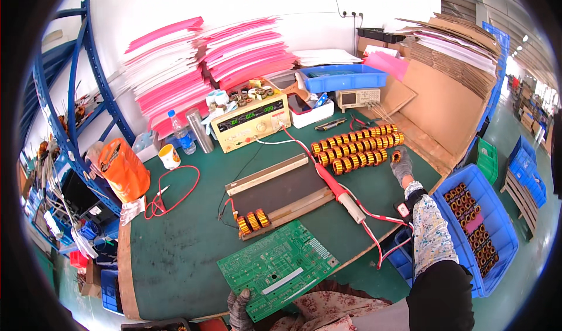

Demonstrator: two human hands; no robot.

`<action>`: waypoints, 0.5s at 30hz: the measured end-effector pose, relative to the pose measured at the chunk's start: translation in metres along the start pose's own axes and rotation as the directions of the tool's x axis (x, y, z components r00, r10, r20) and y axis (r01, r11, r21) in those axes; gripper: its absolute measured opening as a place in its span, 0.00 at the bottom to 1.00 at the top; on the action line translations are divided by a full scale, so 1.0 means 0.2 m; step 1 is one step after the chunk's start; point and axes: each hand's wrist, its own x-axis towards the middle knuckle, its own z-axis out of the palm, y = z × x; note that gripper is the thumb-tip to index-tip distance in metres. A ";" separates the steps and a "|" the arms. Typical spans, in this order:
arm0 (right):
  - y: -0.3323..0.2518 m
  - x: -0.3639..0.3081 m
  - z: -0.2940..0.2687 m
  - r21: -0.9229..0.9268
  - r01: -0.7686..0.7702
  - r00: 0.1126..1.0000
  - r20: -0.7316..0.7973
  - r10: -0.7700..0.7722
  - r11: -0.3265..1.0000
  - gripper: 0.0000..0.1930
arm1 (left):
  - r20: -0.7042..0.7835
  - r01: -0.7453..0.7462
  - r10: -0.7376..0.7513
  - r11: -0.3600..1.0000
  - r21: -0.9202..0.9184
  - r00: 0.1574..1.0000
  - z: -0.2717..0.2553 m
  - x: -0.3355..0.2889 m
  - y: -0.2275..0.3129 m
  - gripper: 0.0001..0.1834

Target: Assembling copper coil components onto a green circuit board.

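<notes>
The gloved right hand (401, 162) grips a copper toroid coil (396, 156) beside the coil rows (357, 148), risking toppling neighbours, while the left hand (239, 307) pinches the green circuit board (278, 268).

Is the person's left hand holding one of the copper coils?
No, the left hand grips the edge of the green circuit board; the right hand holds a coil.

At right of centre the gloved right hand (401, 162) closes on a copper coil (396, 155) beside the rows of coils (357, 148) on the green table (175, 243), while at the bottom edge the gloved left hand (239, 309) grips the green circuit board (277, 268)
</notes>
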 end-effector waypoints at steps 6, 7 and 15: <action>-0.14 0.04 0.07 -0.360 0.105 0.978 0.205 -0.032 0.927 0.30 | -0.041 -0.037 0.042 0.994 0.106 0.998 0.03 -0.04 0.07 0.29; -0.13 0.05 0.07 -0.357 0.105 0.978 0.207 -0.031 0.928 0.30 | -0.044 -0.038 0.043 0.993 0.108 0.998 0.03 -0.04 0.07 0.29; -0.14 0.01 0.04 -0.293 0.283 0.945 0.248 -0.213 0.913 0.35 | -0.040 0.024 -0.024 1.000 0.015 0.999 0.02 -0.03 0.06 0.37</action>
